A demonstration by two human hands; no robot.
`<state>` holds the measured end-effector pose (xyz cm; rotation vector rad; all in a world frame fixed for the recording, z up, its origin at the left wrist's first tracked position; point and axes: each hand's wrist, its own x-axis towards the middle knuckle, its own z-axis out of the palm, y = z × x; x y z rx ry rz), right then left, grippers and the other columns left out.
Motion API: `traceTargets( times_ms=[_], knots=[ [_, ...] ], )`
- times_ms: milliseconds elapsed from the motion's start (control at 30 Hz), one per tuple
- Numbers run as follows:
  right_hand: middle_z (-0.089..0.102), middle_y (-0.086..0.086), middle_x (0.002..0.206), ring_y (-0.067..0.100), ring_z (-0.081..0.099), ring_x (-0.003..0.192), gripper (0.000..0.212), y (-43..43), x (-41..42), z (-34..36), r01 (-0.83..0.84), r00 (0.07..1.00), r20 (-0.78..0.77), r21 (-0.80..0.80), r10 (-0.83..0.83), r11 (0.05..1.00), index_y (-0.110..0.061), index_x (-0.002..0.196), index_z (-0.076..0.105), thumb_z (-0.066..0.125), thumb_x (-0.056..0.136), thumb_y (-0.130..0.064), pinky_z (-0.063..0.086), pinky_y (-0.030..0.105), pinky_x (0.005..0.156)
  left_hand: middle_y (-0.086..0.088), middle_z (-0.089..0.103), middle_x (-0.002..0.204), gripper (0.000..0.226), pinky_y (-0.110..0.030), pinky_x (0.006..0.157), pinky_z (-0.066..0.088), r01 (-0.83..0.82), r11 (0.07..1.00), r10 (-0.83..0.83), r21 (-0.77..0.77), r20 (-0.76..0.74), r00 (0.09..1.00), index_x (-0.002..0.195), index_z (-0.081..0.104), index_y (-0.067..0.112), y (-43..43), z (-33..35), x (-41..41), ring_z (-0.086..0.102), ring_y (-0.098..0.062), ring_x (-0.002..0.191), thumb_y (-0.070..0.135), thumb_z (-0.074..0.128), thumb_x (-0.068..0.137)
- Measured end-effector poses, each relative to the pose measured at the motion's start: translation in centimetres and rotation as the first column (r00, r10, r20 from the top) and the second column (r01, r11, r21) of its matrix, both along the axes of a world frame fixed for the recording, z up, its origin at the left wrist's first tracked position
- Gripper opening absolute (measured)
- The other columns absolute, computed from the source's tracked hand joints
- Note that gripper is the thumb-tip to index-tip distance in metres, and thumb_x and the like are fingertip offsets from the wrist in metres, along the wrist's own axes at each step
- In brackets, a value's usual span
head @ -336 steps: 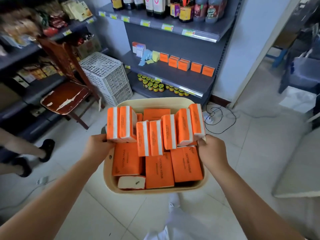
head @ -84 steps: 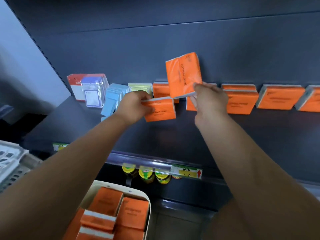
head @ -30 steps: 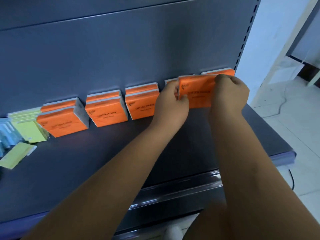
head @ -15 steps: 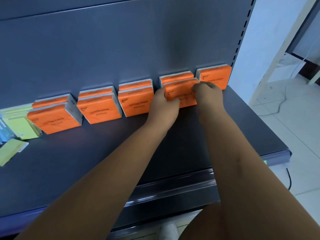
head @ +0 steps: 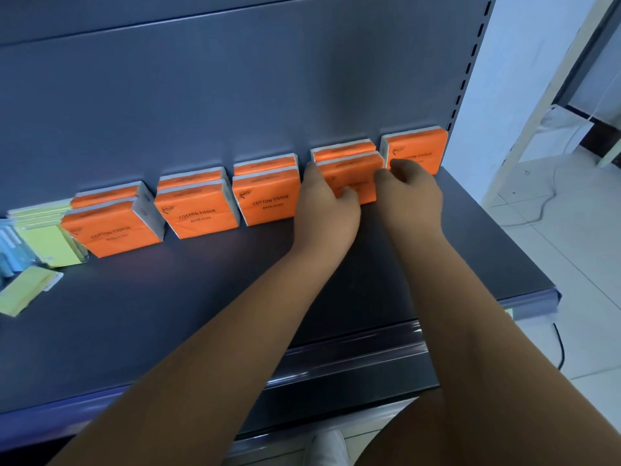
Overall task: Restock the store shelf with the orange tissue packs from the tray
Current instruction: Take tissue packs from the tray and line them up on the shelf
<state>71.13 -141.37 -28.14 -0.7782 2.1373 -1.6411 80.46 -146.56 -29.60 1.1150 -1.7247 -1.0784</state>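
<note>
A row of orange tissue packs stands along the back of the dark grey shelf [head: 168, 314], most in pairs one behind the other. My left hand [head: 326, 210] pinches the left edge of the front orange tissue pack [head: 353, 169], second stack from the right, thumb on its face. Curled fingers of my right hand [head: 410, 196] hold that pack's right edge. It stands on the shelf against the pack behind it. A single pack [head: 416, 149] stands at the far right, and other stacks [head: 268, 200] [head: 198, 210] [head: 111, 230] to the left. The tray is out of view.
Yellow packs [head: 43, 240] stand at the far left, one lying flat [head: 27, 290] in front of them. The shelf ends at its right corner [head: 544, 290]. Beyond it is white tiled floor with a cable [head: 551, 203]. A white shoe [head: 329, 449] shows below the shelf.
Both hands brought the pack down from the far-right spot and stood it in front of the second stack from the right. Since half a second ago they have barely moved.
</note>
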Motion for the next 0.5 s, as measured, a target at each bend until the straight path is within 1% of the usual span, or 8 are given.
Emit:
traceTargets(
  times_ms=[33,67,133,233,300,367,433,500],
  knots=[
    [0.065,-0.013,0.089,0.013,0.062,0.087,0.023,0.4,0.6,0.1,-0.023,0.998,-0.053,-0.012,0.022,1.0,-0.025,0.109,0.068,0.052,0.093,-0.028,0.052,0.036,0.082,0.007,0.069,0.106,0.031,-0.03,0.08,0.055,0.01,0.998,-0.009,-0.057,0.004,1.0,0.12,0.058,0.024,0.2,0.2,0.1,0.067,-0.009,0.096,0.012,0.056,0.091],
    [0.067,-0.013,0.094,0.013,0.062,0.092,0.027,0.8,1.1,0.3,-0.052,0.993,-0.11,-0.024,0.049,0.998,-0.026,0.114,0.069,0.052,0.094,-0.03,0.051,0.033,0.084,0.007,0.07,0.106,0.03,-0.033,0.083,0.056,0.019,0.992,-0.016,-0.122,0.028,0.999,0.12,0.059,0.023,0.5,0.5,0.2,0.067,-0.009,0.096,0.014,0.055,0.091],
    [0.067,-0.012,0.102,0.012,0.061,0.099,0.031,1.4,2.1,0.4,-0.109,0.972,-0.214,-0.045,0.097,0.993,-0.026,0.123,0.068,0.051,0.098,-0.031,0.048,0.032,0.087,0.004,0.068,0.107,0.027,-0.037,0.086,0.054,0.04,0.965,-0.004,-0.26,0.138,0.99,0.119,0.06,0.019,1.0,1.4,1.1,0.064,-0.014,0.099,0.018,0.054,0.093],
    [0.067,-0.001,0.128,0.02,0.06,0.118,0.041,2.0,3.0,0.3,-0.136,0.935,-0.336,-0.046,0.113,0.99,-0.022,0.136,0.062,0.048,0.1,-0.037,0.047,0.035,0.098,-0.009,0.064,0.125,0.038,-0.044,0.102,0.047,0.088,0.894,0.087,-0.439,0.363,0.928,0.127,0.058,0.008,1.6,2.6,3.6,0.056,-0.028,0.12,0.026,0.051,0.095],
    [0.063,0.002,0.138,0.022,0.056,0.126,0.042,2.1,3.9,0.2,-0.156,0.896,-0.425,-0.022,0.132,0.988,-0.019,0.138,0.06,0.049,0.102,-0.037,0.042,0.033,0.099,-0.017,0.059,0.14,0.05,-0.047,0.115,0.038,0.099,0.835,0.191,-0.541,0.454,0.87,0.136,0.055,0.003,2.1,3.2,6.1,0.049,-0.036,0.135,0.03,0.05,0.095],
    [0.065,0.003,0.132,0.023,0.056,0.122,0.038,2.0,5.4,0.2,-0.198,0.843,-0.51,0.0,0.17,0.98,-0.017,0.132,0.062,0.049,0.102,-0.034,0.04,0.029,0.089,-0.018,0.055,0.147,0.056,-0.045,0.121,0.031,0.093,0.784,0.283,-0.614,0.487,0.826,0.141,0.054,0.002,2.6,3.6,9.0,0.044,-0.038,0.141,0.033,0.048,0.095],
    [0.067,0.005,0.121,0.026,0.059,0.113,0.035,1.8,7.7,0.1,-0.266,0.768,-0.599,0.02,0.225,0.964,-0.014,0.126,0.064,0.05,0.1,-0.033,0.04,0.03,0.082,-0.017,0.051,0.152,0.061,-0.045,0.123,0.028,0.091,0.782,0.341,-0.617,0.545,0.766,0.145,0.051,0.004,3.0,3.6,12.0,0.039,-0.039,0.145,0.039,0.044,0.096],
    [0.067,0.006,0.122,0.027,0.059,0.113,0.036,1.6,10.6,-0.1,-0.337,0.686,-0.67,0.053,0.283,0.94,-0.012,0.128,0.063,0.052,0.099,-0.031,0.045,0.034,0.088,-0.016,0.049,0.154,0.064,-0.047,0.123,0.027,0.078,0.796,0.381,-0.601,0.596,0.706,0.148,0.048,0.005,3.1,3.2,15.2,0.037,-0.039,0.147,0.043,0.04,0.097]
  ],
)
